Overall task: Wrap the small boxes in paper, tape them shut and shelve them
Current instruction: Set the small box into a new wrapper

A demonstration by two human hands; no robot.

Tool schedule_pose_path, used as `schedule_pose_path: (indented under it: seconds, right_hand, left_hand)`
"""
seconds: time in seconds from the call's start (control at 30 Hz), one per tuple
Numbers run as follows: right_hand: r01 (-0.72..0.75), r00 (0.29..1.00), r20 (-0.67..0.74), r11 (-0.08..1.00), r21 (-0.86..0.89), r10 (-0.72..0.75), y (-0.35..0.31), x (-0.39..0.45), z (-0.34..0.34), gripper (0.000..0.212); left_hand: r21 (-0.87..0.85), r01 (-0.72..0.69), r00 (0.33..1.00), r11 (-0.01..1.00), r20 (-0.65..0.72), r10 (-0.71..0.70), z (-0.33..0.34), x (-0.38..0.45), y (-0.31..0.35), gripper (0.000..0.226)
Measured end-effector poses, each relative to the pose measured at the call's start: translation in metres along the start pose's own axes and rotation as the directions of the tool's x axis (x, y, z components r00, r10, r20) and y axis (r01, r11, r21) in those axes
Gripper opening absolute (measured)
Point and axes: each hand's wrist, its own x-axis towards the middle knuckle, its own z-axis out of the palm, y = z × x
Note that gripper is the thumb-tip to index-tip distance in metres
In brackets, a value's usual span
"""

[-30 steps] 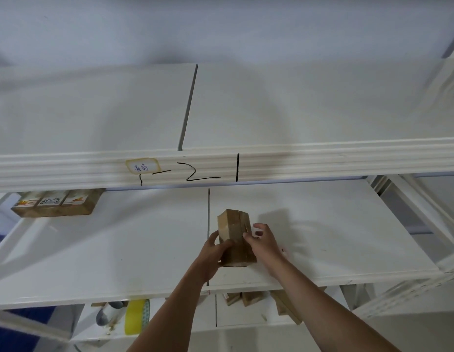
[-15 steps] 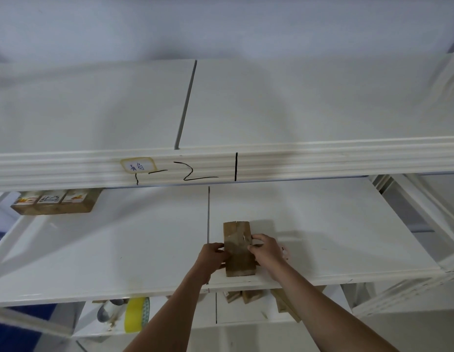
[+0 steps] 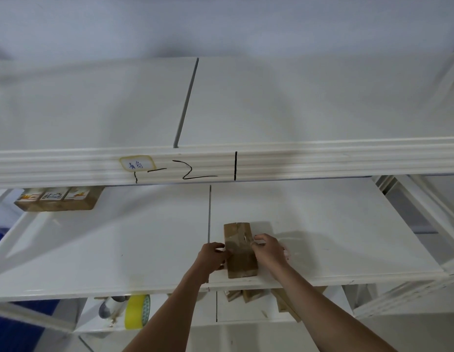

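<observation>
A small box wrapped in brown paper (image 3: 240, 250) lies flat on the middle white shelf (image 3: 144, 250), near its front edge and just right of the panel seam. My left hand (image 3: 212, 255) grips its left side with curled fingers. Against the right side my right hand (image 3: 269, 250) holds it, fingertips curled over the top edge. Clear tape glints on the paper.
Three wrapped boxes with picture labels (image 3: 58, 198) sit at the back left of the same shelf. Below, a lower shelf holds a yellow tape roll (image 3: 137, 311), a grey roll (image 3: 110, 304) and more brown packages (image 3: 246, 294). The upper shelf rail (image 3: 322, 161) with a handwritten label juts out overhead.
The wrapped box was tilted up off the shelf between my hands a second ago; it has been lowered and now lies flat on the shelf, both hands still on its sides.
</observation>
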Motion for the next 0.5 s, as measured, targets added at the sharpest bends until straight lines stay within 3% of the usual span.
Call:
schedule_pose_path:
  seconds: [0.1,0.17,0.3,0.5]
  right_hand:
    - [0.095,0.984,-0.111,0.936,-0.339,-0.140,0.008,0.006,-0.014,0.024]
    - [0.040,0.980,-0.148,0.857,-0.514,-0.134,0.013,0.013,-0.026,0.024]
    - [-0.164,0.982,-0.176,0.805,-0.570,0.076,0.022,0.020,-0.036,0.026]
    - [-0.181,0.983,-0.132,0.751,-0.635,0.126,0.038,0.026,-0.032,0.023]
  left_hand:
    - [-0.043,-0.003,0.997,0.999,-0.078,0.000,-0.012,0.000,0.006,0.027]
    - [-0.073,-0.013,0.988,0.997,-0.151,0.002,-0.020,0.002,0.008,0.024]
    - [-0.075,-0.025,0.977,0.997,-0.214,0.009,-0.027,-0.002,0.009,0.024]
    - [-0.070,-0.020,0.970,0.997,-0.244,0.002,-0.028,-0.016,0.004,0.023]
